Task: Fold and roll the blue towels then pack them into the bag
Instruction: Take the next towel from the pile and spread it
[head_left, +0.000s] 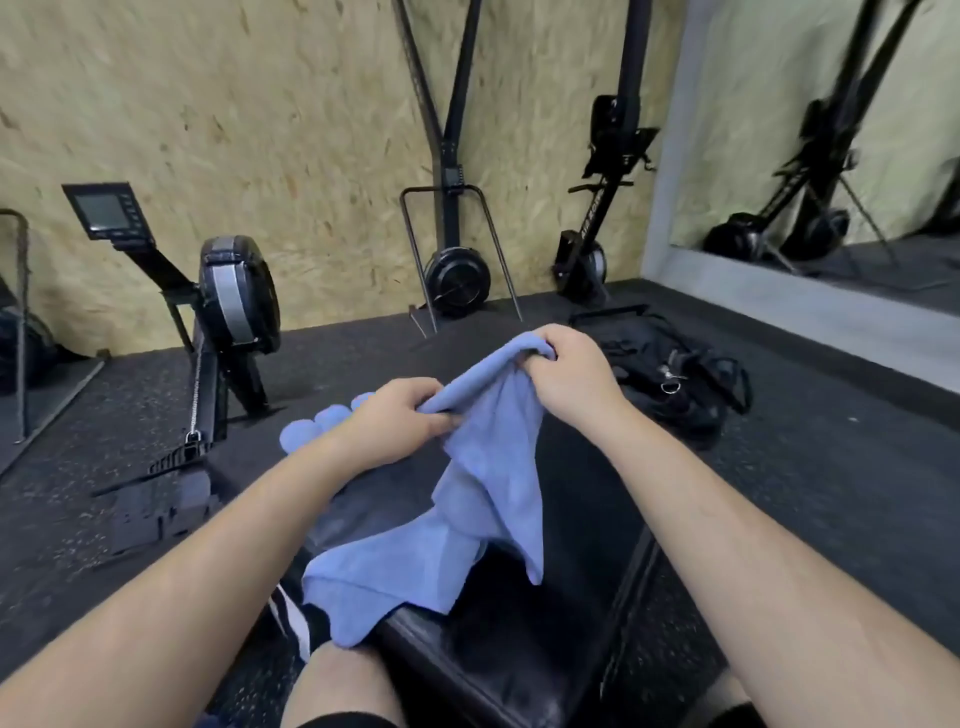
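As left hand (400, 422), right hand (571, 375) pinch towel (493, 467)

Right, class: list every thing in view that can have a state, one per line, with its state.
Towel: unfolded, held up, lower end draped on the bench.
Left hand: grips the towel's top edge.
Right hand: grips the towel's top edge.
Rolled towels: rolled, lying on the bench, unpacked.
Bag: on the floor; open or zipped, cannot tell.
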